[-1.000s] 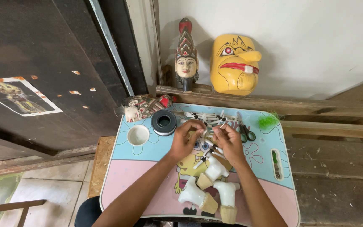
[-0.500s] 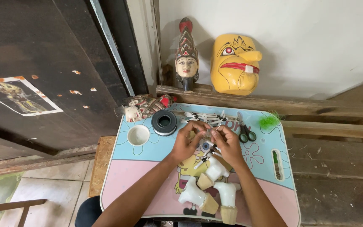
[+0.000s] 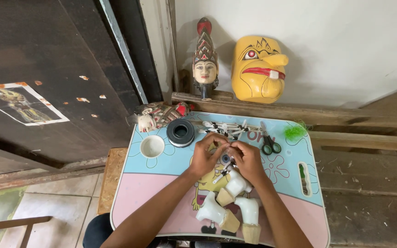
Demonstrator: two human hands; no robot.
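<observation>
From the head view we look down on a small lap table with a pastel blue and pink cartoon-printed top point(image 3: 161, 193), where our two hands meet at the middle; our left hand point(image 3: 206, 157) and right hand point(image 3: 249, 160) are curled toward each other with fingertips pinched together over something small between them, though it is too small and too hidden by the fingers for us to tell what it is; the grip looks close and fine, as suits a tiny piece held up near the eye line. Just beneath the hands lie three white carved wooden puppet pieces with bare tan ends point(image 3: 235, 204), kept near the body, within easy reach; a scatter of thin white sticks with dark tips point(image 3: 226, 128) lies just beyond the fingers; black-handled scissors point(image 3: 269, 143) rest just right of them, a black spool of thread point(image 3: 180, 132) and a small white round cup point(image 3: 152, 146) to the left. Beyond the table edge, a yellow carved wooden mask point(image 3: 258, 69) and a painted puppet head with a tall red crown point(image 3: 205, 59) lean against the white wall, well apart from the work.
</observation>
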